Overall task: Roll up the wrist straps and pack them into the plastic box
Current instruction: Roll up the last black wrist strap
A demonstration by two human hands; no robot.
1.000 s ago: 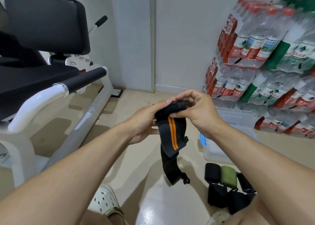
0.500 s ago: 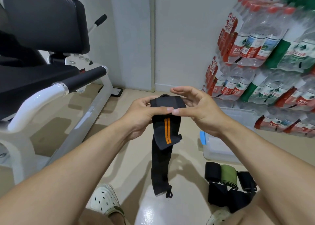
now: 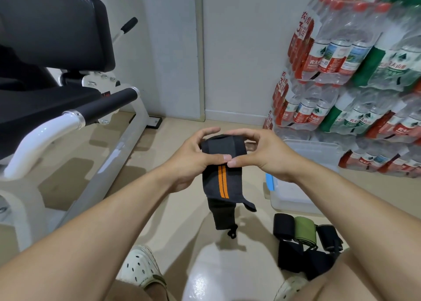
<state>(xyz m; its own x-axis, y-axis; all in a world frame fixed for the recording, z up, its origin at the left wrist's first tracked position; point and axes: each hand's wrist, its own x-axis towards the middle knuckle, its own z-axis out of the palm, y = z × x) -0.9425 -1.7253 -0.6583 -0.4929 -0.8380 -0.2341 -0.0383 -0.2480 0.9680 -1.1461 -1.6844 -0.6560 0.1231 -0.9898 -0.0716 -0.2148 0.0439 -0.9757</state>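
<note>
Both hands roll a dark grey elastic wrist strap with two orange stripes [image 3: 220, 182].
Left hand [image 3: 193, 157] and right hand [image 3: 265, 154] pinch its rolled top at centre; the tail hangs toward 6 o'clock. Clear plastic box [image 3: 293, 200] sits on the floor at 4 o'clock.

Both hands, left [image 3: 190, 157] and right [image 3: 266, 154], pinch a dark orange-striped wrist strap [image 3: 222, 180] above the floor [image 3: 186, 127].
</note>
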